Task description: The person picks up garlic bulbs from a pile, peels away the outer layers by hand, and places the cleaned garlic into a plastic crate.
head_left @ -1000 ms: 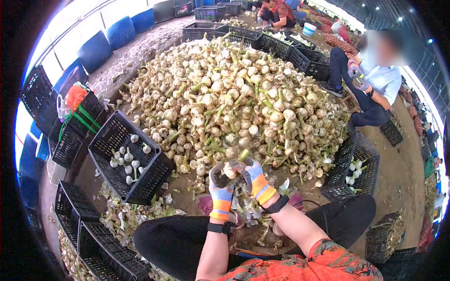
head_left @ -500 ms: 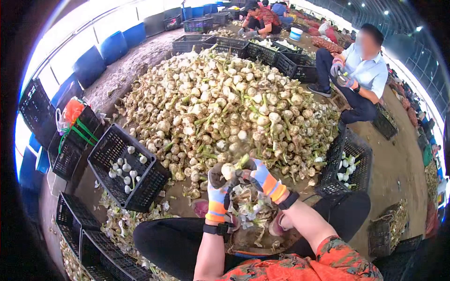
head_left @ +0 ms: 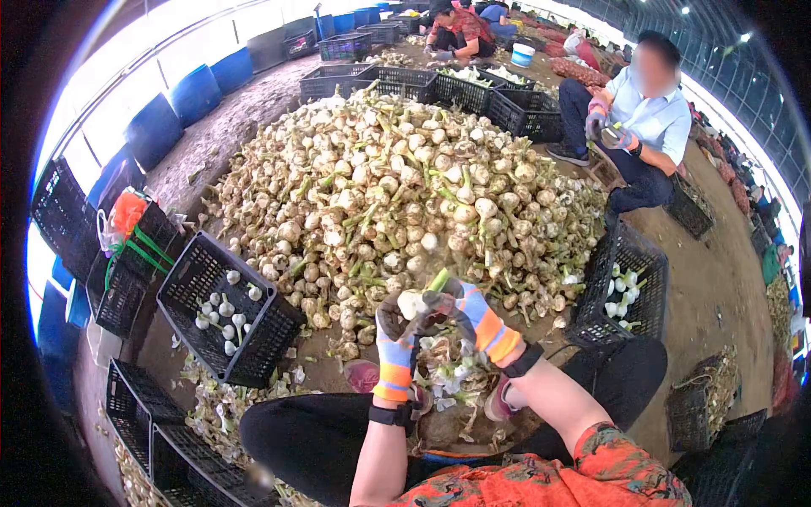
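Between my two gloved hands is a garlic bulb (head_left: 411, 304), its pale head on the left and a green stem stub pointing up and right. My left hand (head_left: 395, 325) is closed around the bulb. The fingers of my right hand (head_left: 460, 308) press in by the stem. Both gloves are dark at the fingers with orange and blue cuffs. Just beyond lies a big heap of untrimmed garlic (head_left: 397, 194). Under my hands, peeled garlic skins (head_left: 456, 372) litter the ground between my shoes.
A black crate (head_left: 224, 296) with several cleaned bulbs stands at left, another crate (head_left: 625, 287) with bulbs at right. Empty-looking crates (head_left: 169, 431) sit lower left. A co-worker (head_left: 638, 127) crouches at right holding something; another person (head_left: 460, 34) works behind the heap near more crates (head_left: 397, 82).
Both hands keep the garlic bulb in nearly the same spot; its green stem now shows more plainly above the right fingers. The view has shifted slightly. The co-worker at right lowered their hands a little.
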Available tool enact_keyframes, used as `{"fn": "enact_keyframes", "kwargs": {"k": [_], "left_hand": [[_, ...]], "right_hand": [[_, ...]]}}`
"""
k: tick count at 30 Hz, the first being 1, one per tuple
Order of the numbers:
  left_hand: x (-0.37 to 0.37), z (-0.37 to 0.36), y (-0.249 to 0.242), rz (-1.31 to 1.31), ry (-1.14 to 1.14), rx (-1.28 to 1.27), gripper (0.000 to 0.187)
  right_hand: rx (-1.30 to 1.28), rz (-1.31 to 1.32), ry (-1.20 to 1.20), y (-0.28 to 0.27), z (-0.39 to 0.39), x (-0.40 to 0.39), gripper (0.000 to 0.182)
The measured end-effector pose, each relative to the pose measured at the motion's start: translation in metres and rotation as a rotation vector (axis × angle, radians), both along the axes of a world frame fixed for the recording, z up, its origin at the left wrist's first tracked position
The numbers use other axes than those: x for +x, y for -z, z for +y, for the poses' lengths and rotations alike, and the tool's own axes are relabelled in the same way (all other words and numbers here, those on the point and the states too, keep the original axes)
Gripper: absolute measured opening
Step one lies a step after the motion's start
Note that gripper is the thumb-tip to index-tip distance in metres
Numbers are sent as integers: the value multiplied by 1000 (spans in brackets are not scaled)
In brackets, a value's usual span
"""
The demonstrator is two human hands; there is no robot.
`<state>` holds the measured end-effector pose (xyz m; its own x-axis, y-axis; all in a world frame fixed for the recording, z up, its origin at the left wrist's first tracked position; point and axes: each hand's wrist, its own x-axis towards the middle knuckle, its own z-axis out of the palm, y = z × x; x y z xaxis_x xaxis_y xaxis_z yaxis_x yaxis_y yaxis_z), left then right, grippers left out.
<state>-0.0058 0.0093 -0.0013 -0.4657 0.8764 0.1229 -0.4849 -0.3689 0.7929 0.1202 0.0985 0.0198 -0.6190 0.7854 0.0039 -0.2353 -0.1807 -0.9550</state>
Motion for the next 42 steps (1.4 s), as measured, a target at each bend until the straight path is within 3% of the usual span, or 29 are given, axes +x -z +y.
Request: {"fn": "enact_keyframes", "kwargs": {"k": [3, 4, 7, 8, 9, 11, 13, 15, 17, 19, 26, 29, 31, 33, 35, 37, 38, 39, 41, 42], "left_hand": [[0, 2, 5, 185, -117, 36, 55], [-3, 2, 11, 59, -56, 27, 60], [-5, -2, 12, 110, -27, 18, 57], [-7, -6, 7, 110, -28, 17, 57], [-9, -10, -6, -4, 38, -43, 55], [-15, -17, -24, -234, 176, -161, 50], [-20, -7, -5, -251, 237, -81, 49], [-16, 1, 1, -49, 3, 58, 48], [-10, -1, 2, -121, 25, 148, 48], [0, -2, -4, 75, -24, 67, 49], [0, -13, -25, -114, 73, -21, 39], [-2, -16, -23, -154, 133, -45, 35], [-4, -16, -23, -167, 161, -64, 34], [-4, -16, -22, -230, 272, -103, 34], [-1, -15, -20, -209, 287, -107, 32], [2, -7, -7, -70, 125, -186, 32], [6, 2, 13, 36, 24, -12, 37], [0, 1, 17, 452, -124, -71, 45], [-8, -9, 10, -131, 207, -192, 44], [-12, -9, 13, -128, 208, -194, 44]], "right_hand": [[-11, 30, 90, -18, -21, -10, 33], [-9, 43, 70, -16, -21, -10, 32], [-72, 45, 9, -8, -14, -9, 33], [45, -6, -10, -5, -10, -5, 31], [163, -58, -28, -7, -8, -1, 31], [18, -10, 65, -8, -12, 5, 30], [95, -149, -44, -12, -10, 6, 30], [214, -159, -22, -16, -12, 0, 30], [-105, 110, 28, -24, -15, -8, 29], [-52, 63, 69, -29, -17, -9, 30], [-68, 52, -23, -32, -16, -7, 27], [-58, 35, -24, -39, -12, 2, 38], [834, -548, 196, -30, -4, 4, 42], [834, -536, 115, -41, -3, 6, 41], [999, -568, 85, -37, 2, 6, 38], [870, -517, 38, -31, 0, 4, 36], [741, -464, -8, -27, -2, 3, 35], [739, -462, -10, -15, -2, 3, 35], [476, -346, 192, 8, -1, 3, 31], [339, -273, 180, -39, -19, 4, 32]]}}
